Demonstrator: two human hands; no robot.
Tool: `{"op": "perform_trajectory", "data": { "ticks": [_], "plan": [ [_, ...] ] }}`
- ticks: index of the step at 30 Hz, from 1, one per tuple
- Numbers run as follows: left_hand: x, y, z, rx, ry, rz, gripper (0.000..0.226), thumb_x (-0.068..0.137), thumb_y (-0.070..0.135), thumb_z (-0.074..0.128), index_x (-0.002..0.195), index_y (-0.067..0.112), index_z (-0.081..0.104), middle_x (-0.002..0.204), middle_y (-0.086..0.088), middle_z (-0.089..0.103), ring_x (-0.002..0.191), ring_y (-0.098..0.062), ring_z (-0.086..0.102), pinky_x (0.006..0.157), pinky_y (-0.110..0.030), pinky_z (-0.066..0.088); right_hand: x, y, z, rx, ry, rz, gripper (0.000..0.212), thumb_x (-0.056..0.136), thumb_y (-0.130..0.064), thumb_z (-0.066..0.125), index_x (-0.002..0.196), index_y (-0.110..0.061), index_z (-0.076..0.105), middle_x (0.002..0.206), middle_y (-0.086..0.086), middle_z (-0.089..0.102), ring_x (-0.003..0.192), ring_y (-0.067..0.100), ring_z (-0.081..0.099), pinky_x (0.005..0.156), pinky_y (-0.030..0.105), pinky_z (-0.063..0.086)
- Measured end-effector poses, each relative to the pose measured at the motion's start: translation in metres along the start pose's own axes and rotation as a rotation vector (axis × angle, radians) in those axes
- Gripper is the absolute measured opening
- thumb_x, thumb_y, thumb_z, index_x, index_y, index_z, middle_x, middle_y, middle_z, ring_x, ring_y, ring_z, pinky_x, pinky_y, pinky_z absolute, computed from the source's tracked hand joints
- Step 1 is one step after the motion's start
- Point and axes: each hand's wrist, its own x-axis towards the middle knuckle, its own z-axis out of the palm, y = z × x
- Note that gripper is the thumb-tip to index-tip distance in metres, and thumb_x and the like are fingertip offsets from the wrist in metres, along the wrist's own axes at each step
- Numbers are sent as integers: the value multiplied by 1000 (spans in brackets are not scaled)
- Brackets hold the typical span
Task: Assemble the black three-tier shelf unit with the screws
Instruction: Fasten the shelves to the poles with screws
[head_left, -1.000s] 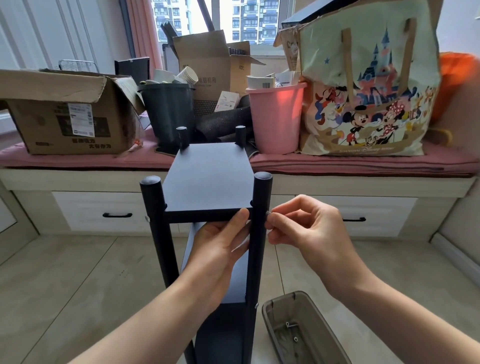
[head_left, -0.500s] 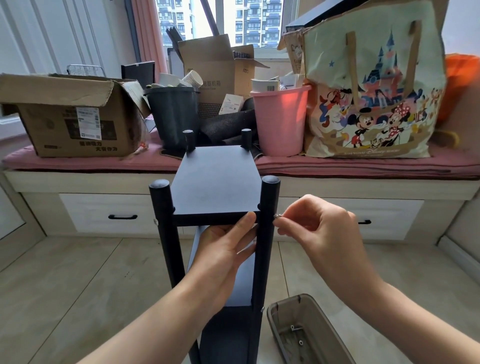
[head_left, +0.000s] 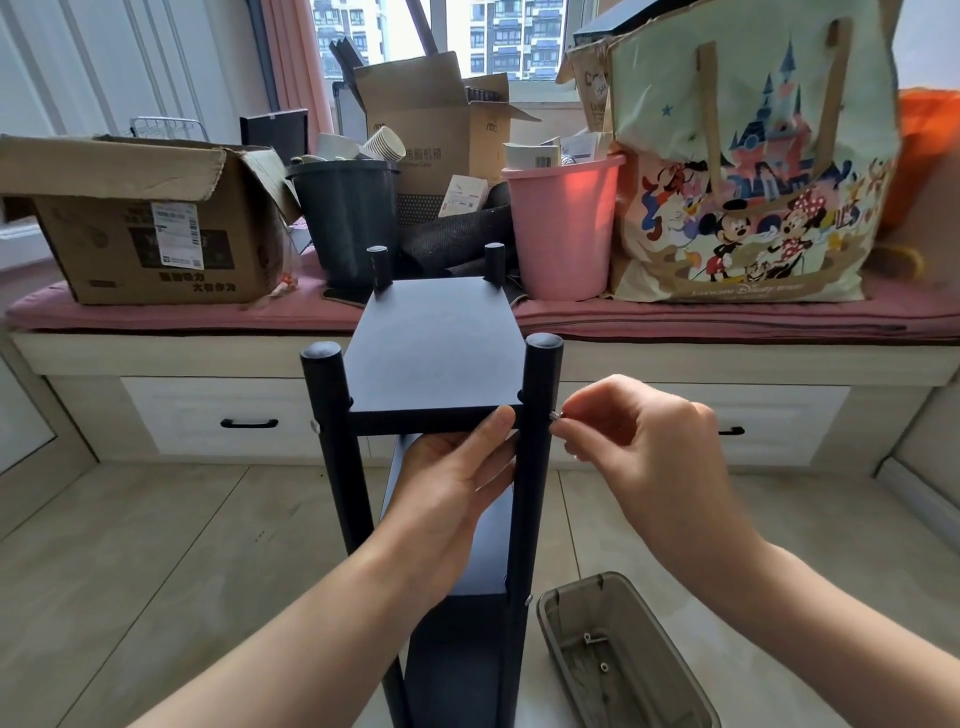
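Head view: right hand (head_left: 644, 441) pinches screw (head_left: 555, 415) against shelf post (head_left: 540, 415).

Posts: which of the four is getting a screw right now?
The near right post. The right hand pinches a screw against its outer side at top-shelf level; the left hand braces beside it. No hand touches the other three.

Single head-worn wide-angle view, looking forward and slightly down from close above the top board of the black shelf unit (head_left: 434, 345), with both forearms entering from the lower edge, the tiled floor (head_left: 156, 561) beneath and the cluttered window seat (head_left: 727, 317) across the background.
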Motion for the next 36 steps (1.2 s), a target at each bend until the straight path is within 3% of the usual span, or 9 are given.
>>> {"op": "perform_trajectory", "data": {
  "ticks": [4,7,10,15,28,36],
  "plan": [
    [0,1,1,-10,-4,-16,20,86,27,66,99,17,79,117,-8,74,113,-24,69,101,-42,47,1,1,2,94,5,69,8,82,-18,79,81,-15,72,63,-9,70,62,2,68,66,20,55],
    [1,1,1,-15,10,-19,19,85,28,67,95,20,80,115,-6,75,111,-23,70,101,-41,47,0,-1,5,-25,11,-22,9,82,-13,79,86,-11,72,72,-9,70,70,3,66,68,10,50],
    [1,2,3,-31,31,-21,20,84,28,67,97,18,78,114,-6,75,110,-22,70,102,-42,47,0,-3,6,-106,26,-110,11,82,-10,80,90,-9,73,78,-5,71,69,6,66,73,13,51],
    [0,3,7,-45,47,-7,15,84,27,67,78,26,80,109,-4,76,108,-22,71,97,-41,50,0,-3,6,-129,21,-148,11,83,-8,79,92,-8,73,80,-4,72,71,8,67,74,18,51],
    [-2,2,2,19,10,12,14,86,30,67,91,30,80,115,-2,75,112,-22,69,95,-45,49,2,-3,5,-7,4,21,11,83,-24,78,84,-15,74,68,-13,69,67,3,67,68,22,54],
    [-2,3,-2,26,2,7,13,85,29,68,87,30,81,114,-2,75,112,-23,70,101,-48,47,-1,-2,3,-2,-18,11,6,82,-16,79,87,-16,74,72,-17,69,72,-2,67,69,10,50]
  ]
}}
